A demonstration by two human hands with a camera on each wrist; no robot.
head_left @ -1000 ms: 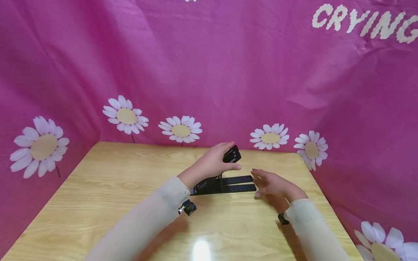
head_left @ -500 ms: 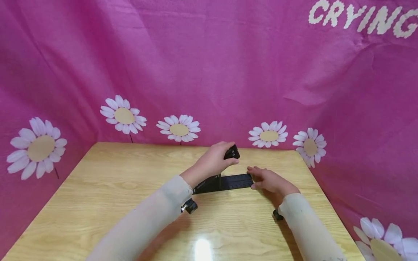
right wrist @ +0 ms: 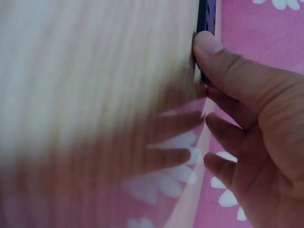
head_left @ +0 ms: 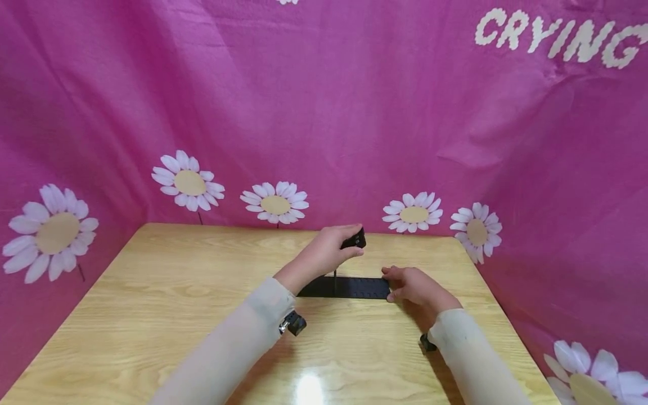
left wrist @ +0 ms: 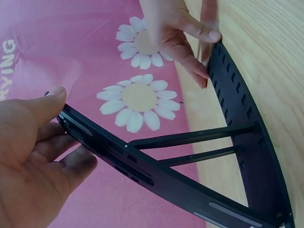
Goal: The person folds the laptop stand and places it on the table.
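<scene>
The stand [head_left: 349, 288] sits towards the surface [head_left: 202, 253]'s far edge, left hand [head_left: 321, 253] grasping its raised arm [left wrist: 171, 183], right hand [head_left: 417, 288] pinching the base [left wrist: 256, 161]. Best to hold the arm steady and squeeze both base sides evenly.

A magenta cloth [head_left: 329, 112] hangs behind the wood-grained bench [head_left: 177, 281] and along both its sides, softly creased. It is printed with 6 large daisies [head_left: 275, 205], white-petalled with pale yellow centres, the lowest cut off at bottom right. White lettering [head_left: 561, 39] at upper right reads "CRYING". A bright reflection [head_left: 310, 389] shines on the bench's near part.
</scene>
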